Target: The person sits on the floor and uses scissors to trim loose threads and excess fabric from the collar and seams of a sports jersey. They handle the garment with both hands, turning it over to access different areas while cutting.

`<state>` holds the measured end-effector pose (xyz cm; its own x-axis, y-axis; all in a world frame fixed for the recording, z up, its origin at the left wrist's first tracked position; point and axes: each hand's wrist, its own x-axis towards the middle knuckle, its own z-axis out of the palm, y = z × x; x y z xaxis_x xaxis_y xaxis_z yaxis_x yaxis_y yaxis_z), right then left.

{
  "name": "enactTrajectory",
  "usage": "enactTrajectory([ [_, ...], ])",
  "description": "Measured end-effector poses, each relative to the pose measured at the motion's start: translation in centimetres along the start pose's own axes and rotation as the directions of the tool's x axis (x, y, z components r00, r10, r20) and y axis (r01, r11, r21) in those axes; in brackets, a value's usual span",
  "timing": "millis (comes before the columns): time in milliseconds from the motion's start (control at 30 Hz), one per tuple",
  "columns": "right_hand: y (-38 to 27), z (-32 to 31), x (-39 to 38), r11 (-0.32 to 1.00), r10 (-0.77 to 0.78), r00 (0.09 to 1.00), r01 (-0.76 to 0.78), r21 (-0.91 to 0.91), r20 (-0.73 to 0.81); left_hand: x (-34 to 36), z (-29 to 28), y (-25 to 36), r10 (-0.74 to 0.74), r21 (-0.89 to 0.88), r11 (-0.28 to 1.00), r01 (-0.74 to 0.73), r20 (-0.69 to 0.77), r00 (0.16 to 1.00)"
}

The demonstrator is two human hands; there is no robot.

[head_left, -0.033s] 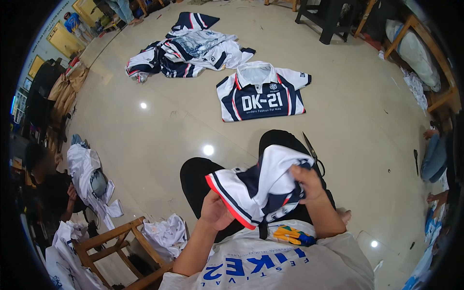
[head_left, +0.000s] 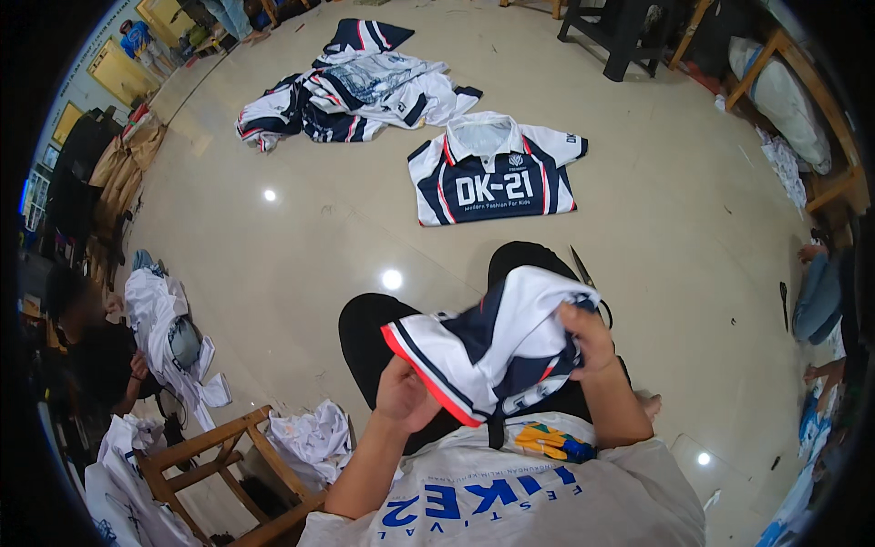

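Observation:
A white and navy shirt (head_left: 510, 333) with a red-edged hem or collar lies bunched above my lap. My left hand (head_left: 406, 394) grips its red-trimmed edge, fingers mostly behind the cloth. On the other side my right hand (head_left: 588, 339) is closed on a gathered fold, thumb on top. Beyond my knees a matching polo shirt (head_left: 493, 196) is spread folded on the floor, collar pointing away. Black scissors (head_left: 585, 269) lie beside my right knee, their handle partly hidden by my leg and the cloth.
Farther off is a heap of similar shirts (head_left: 355, 96) on the tiled floor (head_left: 301, 237). A wooden stool frame (head_left: 205, 447) and white cloth (head_left: 314, 442) stand near my left side. At left a person (head_left: 96, 356) sits by white garments (head_left: 164, 319). A black plastic stool (head_left: 615, 41) is at far right.
The shirt in my hands has shifted slightly up, its red edge a little to the left. My right hand has moved slightly right with its fold. Both hands keep their hold.

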<state>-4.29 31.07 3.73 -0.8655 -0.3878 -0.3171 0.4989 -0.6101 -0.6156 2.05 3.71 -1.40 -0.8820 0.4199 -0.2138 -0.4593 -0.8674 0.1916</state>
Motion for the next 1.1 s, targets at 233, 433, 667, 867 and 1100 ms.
enactTrajectory([
  [233, -1.6, -2.4, 0.2, 0.992, -0.059, 0.992, 0.046, -0.12, -0.109, 2.4, 3.8, 2.0, -0.012, 0.134, 0.991, 0.009, 0.018, 1.0],
  [433, -2.5, -4.2, -1.0, 0.914, -0.115, 0.962, 0.005, -0.405, -0.248, 3.3, 3.5, 1.2, 0.104, 0.335, 0.941, -0.034, -0.193, 0.976],
  [667, -4.1, -4.2, -0.9, 0.308, -0.382, 0.924, 0.116, -0.944, -0.011, 2.7, 3.0, 0.9, 0.088, 0.379, 0.925, 0.0, -0.215, 0.973],
  [867, -2.6, 1.2, 0.8, 0.225, -0.429, 0.813, 0.519, -0.825, 0.394, 1.2, 1.2, 0.5, -0.103, 0.246, 0.962, 0.118, -0.073, 0.992],
  [1100, 0.4, 2.7, 4.7, 0.768, 0.118, 0.938, 0.123, -0.629, 0.327, 0.5, 2.9, 2.5, 0.035, 0.44, 0.897, 0.034, -0.149, 0.988],
])
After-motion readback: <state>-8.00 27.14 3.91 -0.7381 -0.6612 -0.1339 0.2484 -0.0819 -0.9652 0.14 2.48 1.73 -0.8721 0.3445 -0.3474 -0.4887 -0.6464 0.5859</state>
